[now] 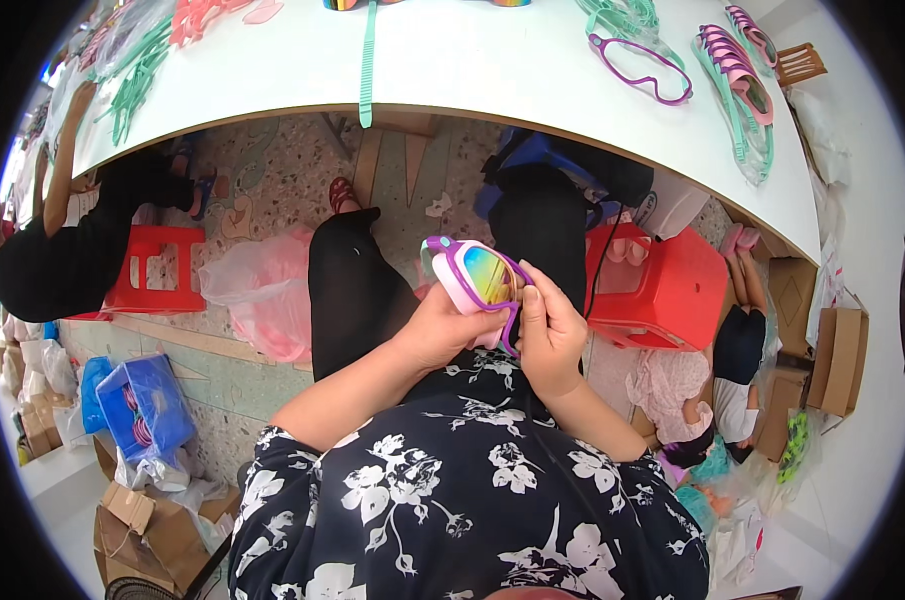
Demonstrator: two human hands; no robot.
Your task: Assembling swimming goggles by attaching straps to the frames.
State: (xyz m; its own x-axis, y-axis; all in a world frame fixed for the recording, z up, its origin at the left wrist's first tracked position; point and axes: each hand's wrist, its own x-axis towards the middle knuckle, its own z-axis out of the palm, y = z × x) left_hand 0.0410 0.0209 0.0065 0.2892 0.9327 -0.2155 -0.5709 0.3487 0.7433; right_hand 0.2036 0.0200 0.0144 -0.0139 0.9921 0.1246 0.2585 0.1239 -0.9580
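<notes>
A pair of swim goggles (488, 275) with a purple frame, pink inner skirt and rainbow mirrored lens is held over my lap. My left hand (445, 327) grips its near left side, thumb laid across the lower part. At the right end, my right hand (553, 335) pinches the purple rim between thumb and fingers. The far lens side is partly hidden behind the hands. Above them on the white table (453, 75), a teal ribbed strap (368, 70) hangs over the edge. To the right lies an empty purple goggle frame (641, 70).
Stacked pink goggles with teal straps (741, 85) lie at the table's right. Teal straps (141, 70) sit at the left. Red stools (658, 290) stand on both sides, with a person (63, 240) at the left one. A blue crate (145, 405) and cardboard boxes (153, 535) are lower left.
</notes>
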